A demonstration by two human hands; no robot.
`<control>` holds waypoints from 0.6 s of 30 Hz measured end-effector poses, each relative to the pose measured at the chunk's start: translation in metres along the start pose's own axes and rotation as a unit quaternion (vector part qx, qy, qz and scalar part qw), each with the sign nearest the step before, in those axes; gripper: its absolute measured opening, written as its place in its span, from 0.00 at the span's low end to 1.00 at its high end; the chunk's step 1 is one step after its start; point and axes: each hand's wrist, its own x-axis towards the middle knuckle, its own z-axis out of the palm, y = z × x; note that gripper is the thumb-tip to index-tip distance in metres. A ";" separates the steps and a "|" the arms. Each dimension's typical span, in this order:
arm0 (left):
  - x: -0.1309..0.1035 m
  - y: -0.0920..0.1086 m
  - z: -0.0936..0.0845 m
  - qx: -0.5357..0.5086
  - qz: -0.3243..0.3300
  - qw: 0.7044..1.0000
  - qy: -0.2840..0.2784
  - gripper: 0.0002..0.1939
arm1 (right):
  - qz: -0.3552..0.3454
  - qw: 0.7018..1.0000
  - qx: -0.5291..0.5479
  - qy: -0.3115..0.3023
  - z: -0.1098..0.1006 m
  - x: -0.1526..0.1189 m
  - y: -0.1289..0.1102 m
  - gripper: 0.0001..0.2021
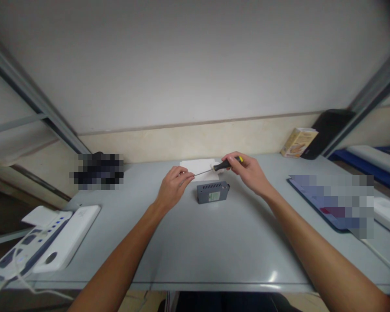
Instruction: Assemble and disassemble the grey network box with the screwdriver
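A screwdriver (pixel 222 165) with a black and yellow handle is held level above the table, its thin shaft pointing left. My right hand (pixel 245 171) is closed around the handle. The fingers of my left hand (pixel 174 184) pinch the shaft near its tip, which they hide. Just below and between both hands stands a dark grey box-shaped device (pixel 213 193) with a row of vent slots on top and a pale label on its front; neither hand touches it. Behind it lies a white sheet of paper (pixel 199 167).
On the left are a power strip (pixel 32 242) with cables and a white flat case (pixel 69 238). A blurred dark object (pixel 97 170) sits at the back left. A yellow box (pixel 299 142) and a black case (pixel 328 130) lean at the back right, near a blurred tablet-like slab (pixel 328 203).
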 end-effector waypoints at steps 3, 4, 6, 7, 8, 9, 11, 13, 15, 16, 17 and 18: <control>0.000 0.003 0.000 -0.013 0.009 1.000 -0.011 0.10 | -0.016 1.000 0.014 0.017 0.002 -0.001 -0.003 0.21; 0.000 0.004 0.000 -0.026 0.009 1.000 -0.015 0.10 | -0.022 0.999 0.021 0.029 0.002 -0.001 -0.004 0.21; 0.000 0.009 0.000 -0.059 0.002 0.998 -0.017 0.10 | -0.028 0.997 0.032 0.061 0.003 -0.001 -0.006 0.22; 0.001 0.012 0.000 -0.077 -0.004 0.997 -0.016 0.10 | -0.029 0.996 0.039 0.079 0.002 -0.001 -0.006 0.22; 0.001 0.015 0.000 -0.095 -0.014 0.995 -0.015 0.11 | -0.030 0.994 0.049 0.096 0.002 -0.001 -0.007 0.22; 0.002 0.017 -0.001 -0.114 -0.027 0.993 -0.017 0.13 | -0.032 0.991 0.060 0.112 0.002 -0.001 -0.008 0.22; 0.003 0.022 -0.003 -0.154 -0.058 0.986 -0.029 0.17 | -0.036 0.988 0.078 0.125 0.001 0.000 -0.008 0.21; 0.004 0.025 -0.006 -0.193 -0.086 0.976 -0.058 0.20 | -0.039 0.989 0.085 0.116 0.000 0.000 -0.008 0.20; 0.005 0.026 -0.008 -0.222 -0.103 0.965 -0.094 0.19 | -0.036 0.991 0.083 0.098 0.001 -0.001 -0.008 0.19; 0.005 0.026 -0.009 -0.233 -0.108 0.960 -0.113 0.18 | -0.033 0.992 0.080 0.090 0.001 -0.001 -0.008 0.19; 0.005 0.026 -0.009 -0.245 -0.112 0.954 -0.133 0.16 | -0.030 0.993 0.075 0.085 0.001 -0.002 -0.008 0.19; 0.005 0.025 -0.009 -0.259 -0.115 0.947 -0.149 0.15 | -0.026 0.994 0.071 0.082 0.002 -0.002 -0.008 0.19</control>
